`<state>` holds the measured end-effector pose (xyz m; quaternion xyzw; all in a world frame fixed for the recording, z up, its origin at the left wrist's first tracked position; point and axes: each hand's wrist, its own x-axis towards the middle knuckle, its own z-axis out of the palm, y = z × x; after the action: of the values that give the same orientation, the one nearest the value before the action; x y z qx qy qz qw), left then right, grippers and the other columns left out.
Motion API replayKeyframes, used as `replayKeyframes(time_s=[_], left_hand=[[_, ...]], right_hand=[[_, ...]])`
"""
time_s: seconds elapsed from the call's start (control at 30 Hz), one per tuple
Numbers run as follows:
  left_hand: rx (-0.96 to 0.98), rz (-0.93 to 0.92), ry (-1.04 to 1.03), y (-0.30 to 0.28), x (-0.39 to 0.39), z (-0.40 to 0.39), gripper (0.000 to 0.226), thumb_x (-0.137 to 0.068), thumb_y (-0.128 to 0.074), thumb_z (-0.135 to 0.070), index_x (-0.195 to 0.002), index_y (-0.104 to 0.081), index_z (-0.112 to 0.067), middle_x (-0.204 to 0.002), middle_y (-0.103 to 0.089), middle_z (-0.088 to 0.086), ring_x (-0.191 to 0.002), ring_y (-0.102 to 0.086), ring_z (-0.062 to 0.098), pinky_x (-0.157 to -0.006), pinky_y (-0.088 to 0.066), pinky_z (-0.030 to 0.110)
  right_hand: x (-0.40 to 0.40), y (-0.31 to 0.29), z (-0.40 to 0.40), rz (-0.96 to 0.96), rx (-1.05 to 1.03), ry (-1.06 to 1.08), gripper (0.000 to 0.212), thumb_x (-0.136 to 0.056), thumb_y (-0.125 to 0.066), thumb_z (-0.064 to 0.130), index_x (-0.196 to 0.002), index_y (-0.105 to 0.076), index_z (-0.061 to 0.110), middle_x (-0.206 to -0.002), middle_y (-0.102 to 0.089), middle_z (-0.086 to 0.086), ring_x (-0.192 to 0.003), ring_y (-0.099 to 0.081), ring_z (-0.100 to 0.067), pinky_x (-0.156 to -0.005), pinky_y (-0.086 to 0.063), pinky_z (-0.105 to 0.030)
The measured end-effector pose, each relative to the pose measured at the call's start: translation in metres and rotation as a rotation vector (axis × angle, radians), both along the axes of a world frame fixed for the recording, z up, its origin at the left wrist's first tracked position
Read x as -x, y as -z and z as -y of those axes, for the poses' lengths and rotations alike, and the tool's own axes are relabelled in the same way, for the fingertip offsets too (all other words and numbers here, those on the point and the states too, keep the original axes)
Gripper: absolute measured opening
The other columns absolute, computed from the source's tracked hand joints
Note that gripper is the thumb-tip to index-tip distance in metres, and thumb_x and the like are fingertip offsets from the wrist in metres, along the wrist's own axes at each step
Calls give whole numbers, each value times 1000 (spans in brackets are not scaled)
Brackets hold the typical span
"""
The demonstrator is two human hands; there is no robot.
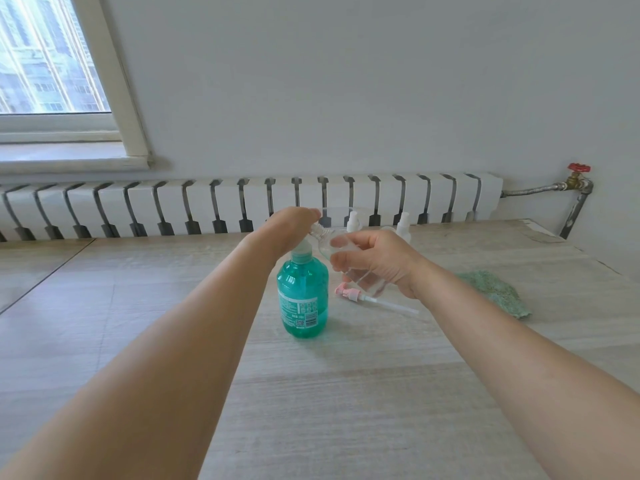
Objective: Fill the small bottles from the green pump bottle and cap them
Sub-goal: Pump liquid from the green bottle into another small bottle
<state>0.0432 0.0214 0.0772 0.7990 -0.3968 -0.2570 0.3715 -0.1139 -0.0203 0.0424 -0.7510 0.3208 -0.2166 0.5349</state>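
The green pump bottle (303,296) stands upright mid-table. My left hand (289,225) lies on top of its white pump head, which is mostly hidden beneath the hand. My right hand (374,259) grips a clear small bottle (327,244), tilted with its open neck toward the pump spout. A pink-and-white pump cap (360,297) with its long tube lies on the table below that hand. Two more small bottles with white spray caps (353,221) (403,225) stand behind, near the table's far edge.
A green cloth (495,292) lies crumpled on the right of the wooden table (346,393). A white radiator (207,206) runs along the wall behind, with a red-handled valve (576,176) at far right. A window is at upper left.
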Motion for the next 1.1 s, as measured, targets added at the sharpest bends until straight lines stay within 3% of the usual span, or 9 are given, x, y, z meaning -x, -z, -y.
replayKeyframes(time_s=[0.23, 0.37, 0.5, 0.6, 0.83, 0.9, 1.03, 1.1], left_hand=[[1, 44, 41, 2, 1, -2, 34, -98, -38, -32, -116, -54, -9, -121, -56, 11, -104, -54, 23, -85, -43, 30], [-3, -5, -1, 6, 2, -1, 30, -97, -40, -33, -109, -54, -10, -109, -57, 8, -94, -55, 18, -72, -43, 24], [-7, -70, -24, 10, 1, 0, 35, -95, -40, -33, -117, -54, -10, -109, -57, 7, -96, -55, 19, -77, -43, 28], [-21, -67, -32, 14, 1, 0, 34, -95, -39, -36, -114, -52, -11, -104, -53, 5, -87, -50, 17, -72, -39, 30], [-25, -20, -32, 10, 3, 1, 39, -97, -37, -34, -120, -52, -7, -107, -56, 9, -103, -54, 22, -87, -44, 30], [-34, -42, -45, 9, 4, 0, 36, -97, -38, -34, -119, -52, -9, -98, -54, 5, -97, -54, 18, -84, -44, 28], [5, -62, -5, 5, 4, -1, 34, -97, -39, -32, -119, -52, -10, -115, -56, 9, -95, -54, 20, -76, -44, 28], [23, -38, -3, 1, 3, -1, 30, -97, -39, -34, -112, -53, -11, -98, -57, 4, -78, -51, 14, -66, -43, 23]], right_hand=[[0, 3, 0, 7, -34, -31, 73, -57, -77, 43, -123, -61, 19, -96, -73, 1, -71, -70, -14, -62, -49, -23], [1, 6, 2, 9, -56, -38, 64, -64, -78, 38, -122, -62, 17, -99, -72, -1, -73, -71, -14, -64, -52, -25], [1, 9, 4, 1, -70, -39, 71, -63, -78, 38, -128, -57, 16, -108, -70, -4, -76, -72, -15, -62, -52, -24], [1, 9, 4, -3, -82, -44, 65, -67, -78, 35, -125, -59, 15, -101, -72, -2, -76, -71, -14, -59, -52, -21], [1, 9, 1, -13, -72, -16, 65, -69, -78, 34, -128, -57, 19, -103, -70, 0, -71, -71, -9, -50, -49, -13], [1, 9, -1, -10, -59, -7, 61, -70, -78, 33, -127, -58, 21, -105, -69, 1, -70, -70, -8, -51, -48, -13], [2, 7, -2, -2, -42, 6, 57, -70, -78, 34, -124, -60, 23, -108, -69, 1, -78, -69, -11, -62, -47, -20], [2, 5, -2, 13, -54, 17, 53, -72, -77, 32, -122, -61, 24, -101, -71, 2, -75, -70, -12, -60, -48, -20]])
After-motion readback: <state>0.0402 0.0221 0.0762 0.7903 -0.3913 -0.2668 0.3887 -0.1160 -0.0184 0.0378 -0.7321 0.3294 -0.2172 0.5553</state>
